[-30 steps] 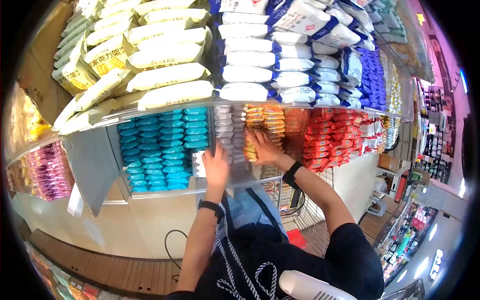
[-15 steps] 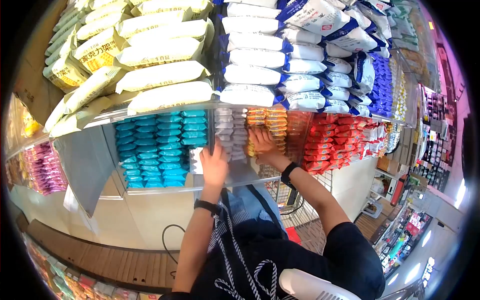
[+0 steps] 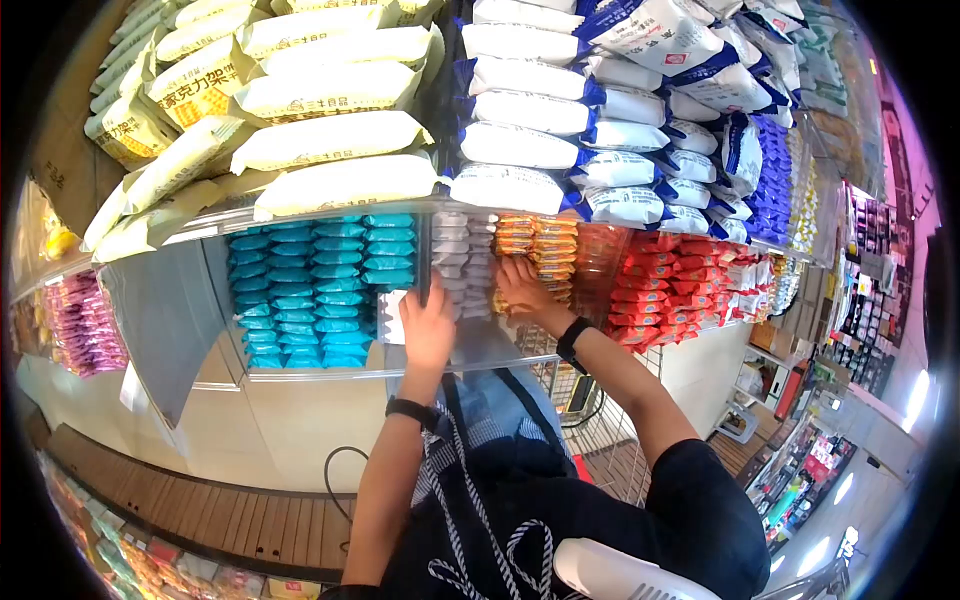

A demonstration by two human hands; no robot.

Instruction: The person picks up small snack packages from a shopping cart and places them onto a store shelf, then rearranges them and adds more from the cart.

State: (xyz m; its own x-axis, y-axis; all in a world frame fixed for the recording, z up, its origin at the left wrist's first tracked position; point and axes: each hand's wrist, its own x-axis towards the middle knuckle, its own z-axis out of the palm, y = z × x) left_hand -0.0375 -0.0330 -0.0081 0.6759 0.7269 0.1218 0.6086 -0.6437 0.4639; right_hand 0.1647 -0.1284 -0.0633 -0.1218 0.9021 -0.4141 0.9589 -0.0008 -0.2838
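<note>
My left hand (image 3: 428, 325) rests flat against the clear shelf divider, beside a stack of grey-white packets (image 3: 462, 262). My right hand (image 3: 523, 285) presses on a stack of orange snack packets (image 3: 540, 245), fingers spread over the lower packets. Both arms reach up to the middle shelf (image 3: 470, 355). Each wrist carries a black band. Whether the right hand grips a packet is hidden by its own fingers.
Teal packets (image 3: 315, 290) fill the shelf to the left, red packets (image 3: 665, 285) to the right. Above lie yellow bags (image 3: 320, 130) and white-and-blue bags (image 3: 560, 140). A wire cart (image 3: 590, 420) stands below the right arm. Pink packets (image 3: 90, 325) sit far left.
The view has shifted slightly, so the shelves sit a little higher and left. Both hands stay on the same stacks; the right hand has crept up a little on the orange packets.
</note>
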